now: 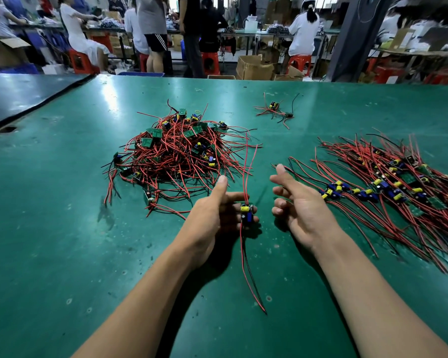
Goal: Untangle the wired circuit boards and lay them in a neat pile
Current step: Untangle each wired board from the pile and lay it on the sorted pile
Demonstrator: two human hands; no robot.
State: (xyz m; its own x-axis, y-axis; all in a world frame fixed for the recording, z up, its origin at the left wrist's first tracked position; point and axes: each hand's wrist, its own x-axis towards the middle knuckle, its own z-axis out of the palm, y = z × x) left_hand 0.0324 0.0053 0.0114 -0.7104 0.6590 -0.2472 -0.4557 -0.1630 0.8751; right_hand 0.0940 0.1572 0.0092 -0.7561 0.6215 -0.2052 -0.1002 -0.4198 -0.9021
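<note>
Holding one board [246, 213] at the fingertips of the left hand [212, 218], just below centre frame, the person had the thumb sticking up clear of it. So the grip looked like a pinch between the fingers alone, though I couldn't make out exactly how they closed on it. Its red wires [246, 182] ran up toward the tangled heap [176, 153] left of centre. I couldn't tell if the ends were free of it, which is probably why the board was lifted toward the near edge: to draw the leads out straight.

The right hand [298, 208] was empty, fingers loosely spread, hovering right of centre beside the neat pile [388, 187]. The boards there lined up in a row with their wires fanned the same way. My guess is it was ready to take the board and add it there. A small stray cluster [274, 109] sat upper centre on the green table [62, 228].
</note>
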